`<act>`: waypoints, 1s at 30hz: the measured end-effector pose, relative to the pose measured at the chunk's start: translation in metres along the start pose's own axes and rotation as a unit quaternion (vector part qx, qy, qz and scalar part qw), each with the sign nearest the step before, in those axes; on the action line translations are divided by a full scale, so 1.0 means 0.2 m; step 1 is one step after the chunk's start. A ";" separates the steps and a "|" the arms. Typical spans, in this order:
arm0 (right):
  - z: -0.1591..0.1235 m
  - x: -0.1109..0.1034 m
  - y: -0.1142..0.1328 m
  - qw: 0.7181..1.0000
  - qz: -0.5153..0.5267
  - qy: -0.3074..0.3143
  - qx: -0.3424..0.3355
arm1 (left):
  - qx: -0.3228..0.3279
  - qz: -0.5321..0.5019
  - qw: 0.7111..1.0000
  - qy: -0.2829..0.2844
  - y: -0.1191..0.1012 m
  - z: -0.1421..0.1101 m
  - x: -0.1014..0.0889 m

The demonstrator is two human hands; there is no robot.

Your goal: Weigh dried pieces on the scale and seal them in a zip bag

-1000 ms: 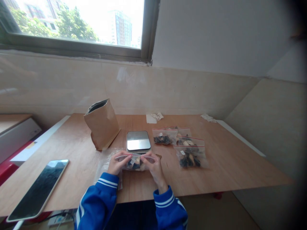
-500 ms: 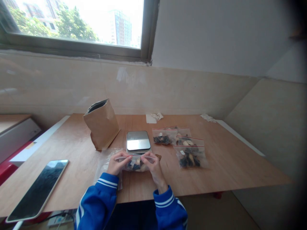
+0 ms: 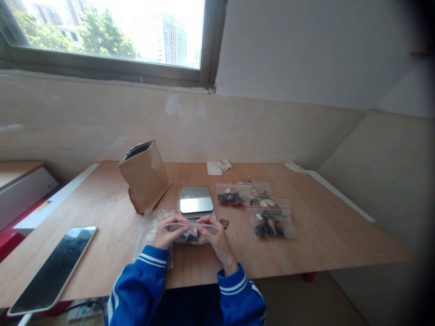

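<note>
Both hands pinch the top edge of a clear zip-lock bag [image 3: 193,236] that holds pale and dark dried pieces. My left hand [image 3: 169,232] grips the edge left of its middle, thumb and fingers pressed together. On the other side my right hand [image 3: 214,233] pinches the same edge close by. Just behind the bag lies a kitchen scale [image 3: 196,199] with a shiny plate. A small brown piece [image 3: 224,223] rests on the table right of my right hand. Under and beside my left wrist are clear plastic bags [image 3: 149,231].
Several filled zip-lock bags [image 3: 270,224] lie to the right. An upright, open brown paper bag [image 3: 146,179] stands back left. At the left front lies a phone [image 3: 56,267] with a cable. Crumpled tissue [image 3: 223,165] is near the wall.
My hands have drawn slightly closer together along the bag's top edge, the right one shifting left. The small brown piece beside it shows more fully.
</note>
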State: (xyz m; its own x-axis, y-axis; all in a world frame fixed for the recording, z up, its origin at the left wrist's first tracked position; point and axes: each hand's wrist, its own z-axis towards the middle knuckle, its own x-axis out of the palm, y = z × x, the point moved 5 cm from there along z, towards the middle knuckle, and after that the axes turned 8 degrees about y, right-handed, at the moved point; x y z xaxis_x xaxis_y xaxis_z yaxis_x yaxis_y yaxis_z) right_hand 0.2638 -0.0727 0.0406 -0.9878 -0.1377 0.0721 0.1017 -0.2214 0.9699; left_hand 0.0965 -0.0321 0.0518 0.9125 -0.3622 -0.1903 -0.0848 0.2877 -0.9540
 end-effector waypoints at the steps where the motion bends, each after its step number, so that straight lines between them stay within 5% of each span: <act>1: 0.00 0.00 0.00 1.000 -0.010 -0.001 -0.007 | 0.005 0.004 1.000 -0.001 -0.01 0.00 0.00; 12: 0.00 0.00 0.02 0.996 -0.043 -0.062 -0.050 | 0.016 0.001 1.000 0.003 -0.01 0.00 0.02; 22: 0.01 0.02 0.02 0.999 -0.023 -0.023 -0.021 | 0.004 -0.018 1.000 0.023 -0.01 0.01 0.04; 30: 0.01 0.03 0.02 0.996 -0.057 -0.052 -0.054 | 0.022 -0.005 0.999 0.026 -0.03 0.00 0.05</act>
State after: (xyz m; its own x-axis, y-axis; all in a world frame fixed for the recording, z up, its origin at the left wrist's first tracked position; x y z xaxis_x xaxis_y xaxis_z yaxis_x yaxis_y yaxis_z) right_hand 0.2577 -0.0718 0.0451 -1.0000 -0.0059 -0.0078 -0.0054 -0.3323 0.9432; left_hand 0.1065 -0.0366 0.0558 0.8906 -0.4115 -0.1935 -0.0569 0.3213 -0.9453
